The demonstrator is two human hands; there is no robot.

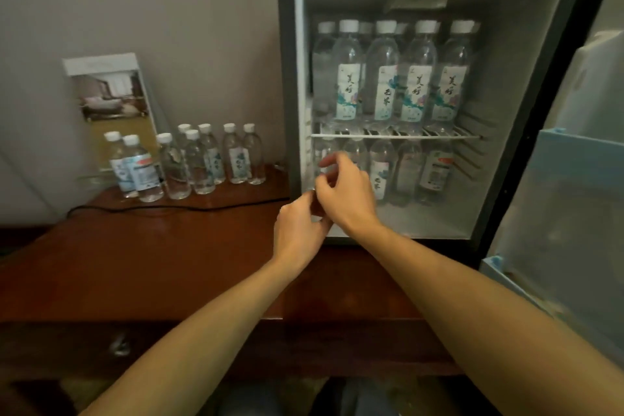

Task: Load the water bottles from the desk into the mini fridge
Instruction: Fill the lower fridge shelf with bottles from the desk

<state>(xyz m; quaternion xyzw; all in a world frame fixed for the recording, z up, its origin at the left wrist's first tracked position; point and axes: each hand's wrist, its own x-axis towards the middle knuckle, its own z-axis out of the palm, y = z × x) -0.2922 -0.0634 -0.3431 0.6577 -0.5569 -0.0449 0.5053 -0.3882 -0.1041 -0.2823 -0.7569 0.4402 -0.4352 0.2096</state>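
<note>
A red-brown wooden worktop runs along a grey wall. A fridge stands on its right end, with its door swung open to the right. Both hands meet at the fridge's lower left front corner. The left hand is lower, its fingers curled up toward the right hand. The right hand sits just above with bent fingers and a lifted forefinger (blur hides whether either holds anything, so I cannot tell their grip).

The bottles stand upright, caps up, in a cluster at the worktop's back left, well apart from the hands. A top row fills the wire shelf, and a bottom row stands on the fridge floor, all upright. A black cable lies in front of the cluster, and a picture card leans on the wall behind.
</note>
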